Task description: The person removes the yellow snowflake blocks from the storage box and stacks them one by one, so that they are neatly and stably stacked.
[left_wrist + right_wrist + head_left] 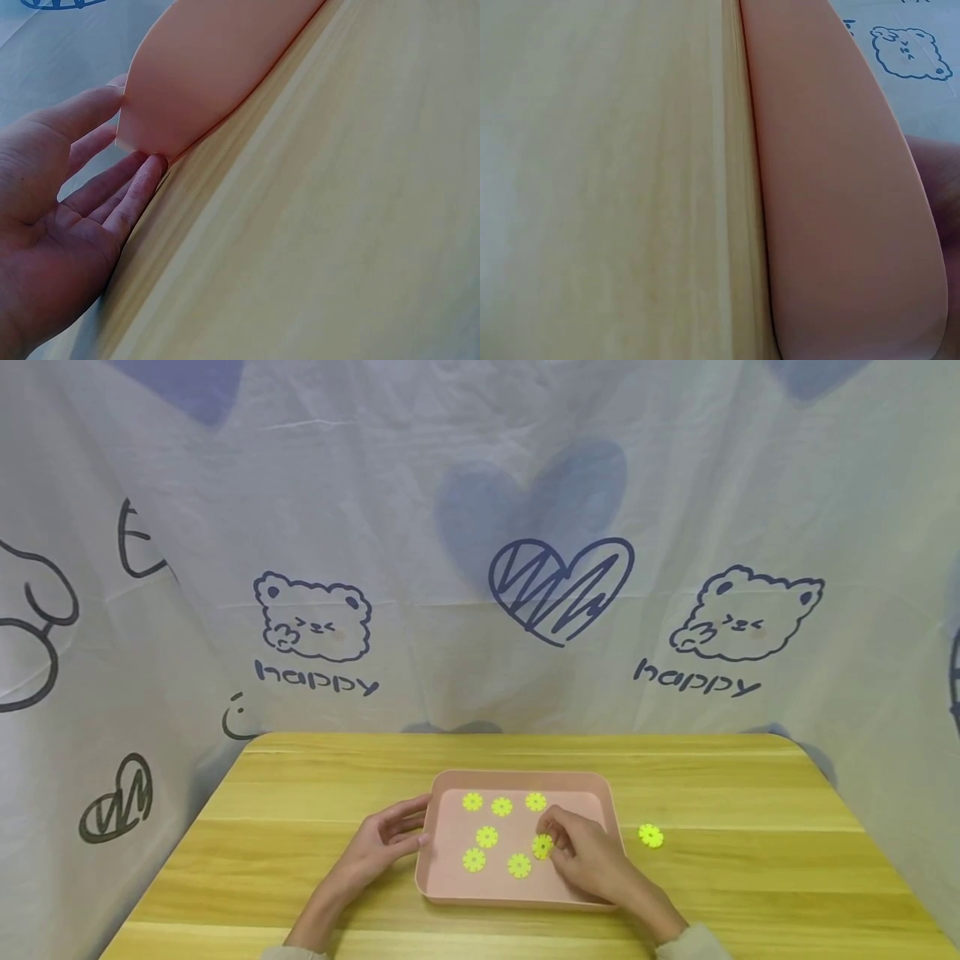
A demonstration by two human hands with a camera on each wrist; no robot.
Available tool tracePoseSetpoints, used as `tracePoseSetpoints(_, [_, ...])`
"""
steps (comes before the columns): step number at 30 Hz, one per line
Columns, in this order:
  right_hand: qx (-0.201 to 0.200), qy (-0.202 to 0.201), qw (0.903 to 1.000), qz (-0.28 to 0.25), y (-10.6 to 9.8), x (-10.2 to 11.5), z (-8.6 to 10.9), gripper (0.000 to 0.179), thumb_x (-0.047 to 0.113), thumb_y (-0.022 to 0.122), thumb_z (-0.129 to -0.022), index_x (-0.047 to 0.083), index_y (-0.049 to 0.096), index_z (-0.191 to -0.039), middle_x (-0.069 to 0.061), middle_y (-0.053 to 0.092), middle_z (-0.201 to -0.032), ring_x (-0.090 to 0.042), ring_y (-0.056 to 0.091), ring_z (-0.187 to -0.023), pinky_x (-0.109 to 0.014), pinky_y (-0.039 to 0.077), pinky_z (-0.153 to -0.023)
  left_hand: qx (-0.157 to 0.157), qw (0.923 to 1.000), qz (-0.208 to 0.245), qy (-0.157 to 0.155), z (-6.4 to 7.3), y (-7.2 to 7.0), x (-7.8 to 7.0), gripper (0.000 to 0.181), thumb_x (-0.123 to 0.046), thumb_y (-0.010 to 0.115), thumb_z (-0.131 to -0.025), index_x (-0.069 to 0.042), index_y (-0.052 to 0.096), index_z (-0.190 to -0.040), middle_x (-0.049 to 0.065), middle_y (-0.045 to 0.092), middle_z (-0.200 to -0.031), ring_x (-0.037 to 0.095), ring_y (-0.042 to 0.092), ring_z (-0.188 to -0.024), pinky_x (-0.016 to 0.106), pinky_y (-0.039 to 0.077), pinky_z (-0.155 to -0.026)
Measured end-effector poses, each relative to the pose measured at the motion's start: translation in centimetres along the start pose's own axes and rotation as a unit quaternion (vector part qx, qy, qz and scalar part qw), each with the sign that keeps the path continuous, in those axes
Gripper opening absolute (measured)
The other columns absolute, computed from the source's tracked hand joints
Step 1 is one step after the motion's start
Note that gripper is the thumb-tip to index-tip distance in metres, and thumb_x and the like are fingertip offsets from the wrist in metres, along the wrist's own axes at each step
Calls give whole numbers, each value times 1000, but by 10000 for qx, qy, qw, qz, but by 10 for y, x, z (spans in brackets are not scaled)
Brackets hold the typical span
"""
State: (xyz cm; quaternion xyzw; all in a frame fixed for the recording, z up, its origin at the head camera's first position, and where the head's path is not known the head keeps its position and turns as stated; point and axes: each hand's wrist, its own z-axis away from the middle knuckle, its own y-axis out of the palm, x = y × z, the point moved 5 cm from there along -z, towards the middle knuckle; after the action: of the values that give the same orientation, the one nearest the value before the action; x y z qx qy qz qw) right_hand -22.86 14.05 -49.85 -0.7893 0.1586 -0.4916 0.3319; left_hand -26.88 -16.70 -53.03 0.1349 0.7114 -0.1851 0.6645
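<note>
A pink tray (498, 895) stands on the wooden table with several yellow flower-shaped pieces in it, among them one flower piece (519, 865) near the front. My left hand (378, 846) is at the tray's left end, its fingers fairly straight. In the left wrist view its fingertips (159, 161) touch the outer wall low down, and the thumb reaches the rim. My right hand (588, 856) is over the tray's right part, fingers curled, with a yellow flower piece (542, 847) at its fingertips, seemingly pinched. In the right wrist view the tray wall (840, 187) hides most of that hand.
One more yellow flower piece (651, 836) lies on the wooden table (750, 877) to the right of the tray. Behind the table hangs a pale cloth (420, 635) printed with bears and hearts, and it continues along both sides.
</note>
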Motion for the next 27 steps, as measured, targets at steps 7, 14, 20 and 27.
tracePoseSetpoints(7, [-293,-142,9995,-30,-3,-1,0,36,-16,58,-81,14,65,-100,4,60,-87,-8,54,-80,-23,54,-69,-12,10000,-51,-3,0,-1,0,61,-6,70,-98,2,44,-152,23,44,-155,44,47,-138,30,51,-106])
tracePoseSetpoints(14, [-312,139,9969,-714,-7,-5,-1,32,-17,56,-86,6,65,-106,-4,57,-91,-17,68,-82,-24,57,-72,-21,10000,10,-49,0,-1,0,61,-6,71,-97,1,45,-152,22,44,-156,43,47,-139,31,51,-106])
tracePoseSetpoints(20, [-311,271,9952,-889,-6,-6,-1,28,-14,57,-93,4,66,-111,-10,68,-111,-16,69,-74,-25,59,-69,-29,10000,7,-62,0,-1,0,62,-5,71,-97,1,44,-152,23,44,-156,43,46,-139,31,51,-106])
tracePoseSetpoints(27, [-624,625,9927,-821,-11,-7,-1,30,-10,60,-93,11,68,-113,-5,71,-110,-14,65,-74,-24,59,-68,-25,9999,24,-128,0,0,0,62,-5,71,-97,1,44,-153,21,44,-156,41,47,-139,30,51,-106])
